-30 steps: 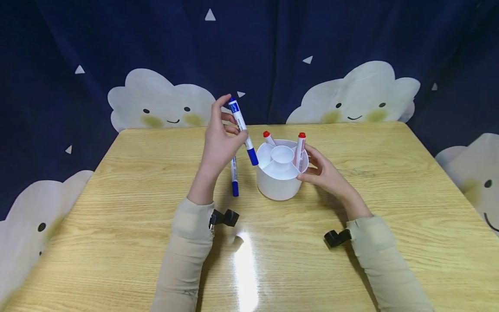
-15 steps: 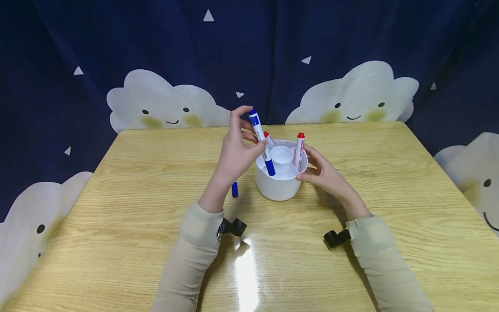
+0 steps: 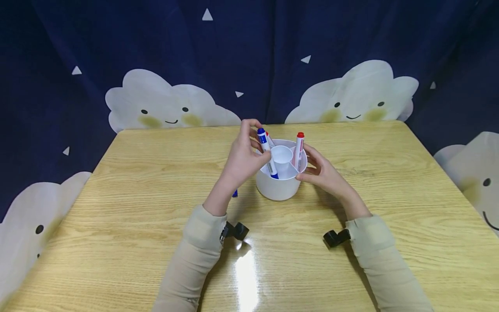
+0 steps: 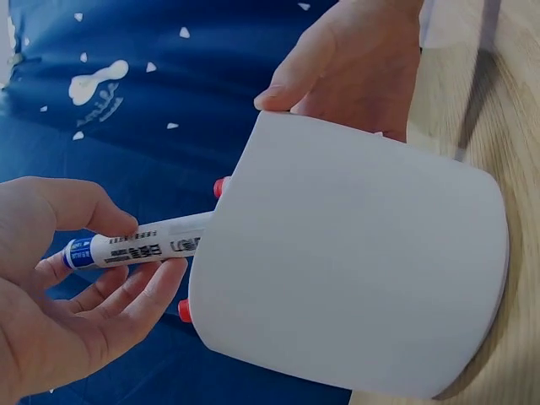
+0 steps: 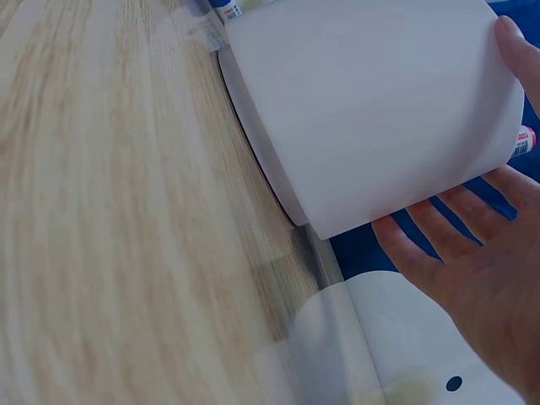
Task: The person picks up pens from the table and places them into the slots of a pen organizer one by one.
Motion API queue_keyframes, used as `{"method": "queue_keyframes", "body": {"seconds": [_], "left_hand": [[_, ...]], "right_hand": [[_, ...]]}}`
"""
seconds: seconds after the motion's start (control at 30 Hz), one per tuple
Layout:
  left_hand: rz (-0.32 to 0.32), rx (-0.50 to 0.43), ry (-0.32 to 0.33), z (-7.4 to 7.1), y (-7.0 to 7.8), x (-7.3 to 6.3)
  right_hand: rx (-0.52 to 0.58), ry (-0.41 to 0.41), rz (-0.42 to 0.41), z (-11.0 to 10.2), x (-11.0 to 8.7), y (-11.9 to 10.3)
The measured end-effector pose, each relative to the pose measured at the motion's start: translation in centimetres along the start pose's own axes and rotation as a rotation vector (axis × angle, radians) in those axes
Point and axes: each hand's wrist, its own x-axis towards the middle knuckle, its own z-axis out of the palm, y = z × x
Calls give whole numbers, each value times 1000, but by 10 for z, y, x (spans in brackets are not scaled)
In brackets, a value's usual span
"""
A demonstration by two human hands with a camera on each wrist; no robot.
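My left hand (image 3: pixel 244 157) pinches a blue-capped white marker (image 3: pixel 263 138) between thumb and fingers. The marker leans, its lower end inside the front-left compartment of a round white pen holder (image 3: pixel 277 189). In the left wrist view, the marker's lower part (image 4: pixel 169 238) is hidden behind the holder's wall. My right hand (image 3: pixel 326 177) grips the holder's right side, thumb at the front rim and fingers behind. One red-capped marker (image 3: pixel 299 149) stands in the right compartment. Another red-capped marker (image 3: pixel 270 139) is at the back left, mostly covered by the left hand and its marker.
A second blue marker (image 3: pixel 235 193) lies on the wooden table (image 3: pixel 124 216), mostly hidden by my left arm. Black wrist cameras (image 3: pixel 241 231) stick out from both cuffs. A dark blue curtain (image 3: pixel 257 52) with clouds hangs behind the table's far edge.
My left hand has moved right and down with the blue marker, from beside the pen holder to its front-left compartment. The right hand stays in place on the holder.
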Motion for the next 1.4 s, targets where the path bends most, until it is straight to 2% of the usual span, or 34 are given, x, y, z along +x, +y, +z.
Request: {"method": "queue_keyframes", "body": {"seconds": [0.3, 0.47, 0.57, 0.77, 1.07, 1.2, 1.4], "left_hand": [[-14, 92, -50, -2, 1, 0], [18, 130, -67, -4, 2, 0], [27, 147, -100, -4, 2, 0], [-4, 195, -188, -4, 2, 0], [-29, 225, -246, -9, 2, 0], [-40, 234, -213, -20, -2, 1], [-111, 216, -49, -39, -23, 6]], "right_hand": [[4, 7, -11, 0, 1, 0], [4, 9, -3, 0, 1, 1], [4, 11, 1, 0, 1, 1], [4, 11, 0, 0, 0, 2], [3, 12, 1, 1, 0, 1], [-2, 16, 7, 1, 0, 1], [-11, 16, 11, 1, 1, 1]]}}
